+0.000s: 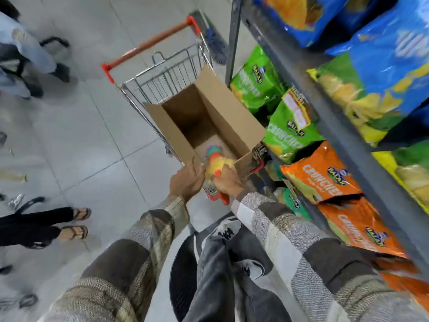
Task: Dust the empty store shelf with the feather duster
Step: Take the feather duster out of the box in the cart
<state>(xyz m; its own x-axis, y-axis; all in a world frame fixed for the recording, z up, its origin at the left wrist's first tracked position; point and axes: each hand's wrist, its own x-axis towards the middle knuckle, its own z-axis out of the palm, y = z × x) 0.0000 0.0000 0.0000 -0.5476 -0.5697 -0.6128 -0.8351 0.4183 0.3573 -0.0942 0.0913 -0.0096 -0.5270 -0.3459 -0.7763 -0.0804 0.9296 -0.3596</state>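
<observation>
A multicoloured feather duster [217, 162] with yellow, green and red fluff pokes out of an open cardboard box [234, 117] that stands in a small shopping cart [162, 73]. My right hand [228, 182] is closed around the duster's lower end at the box's near edge. My left hand [186, 180] rests on the box's near left flap beside the duster, fingers curled over the cardboard. The grey metal shelf [343, 126] on the right is filled with snack bags; no empty shelf is in view.
Green [285, 133], orange [320, 180] and blue [380, 73] snack bags fill the shelving on the right. Other people's feet in sandals [77, 223] stand on the grey tiled floor at the left. My own legs and shoes are below.
</observation>
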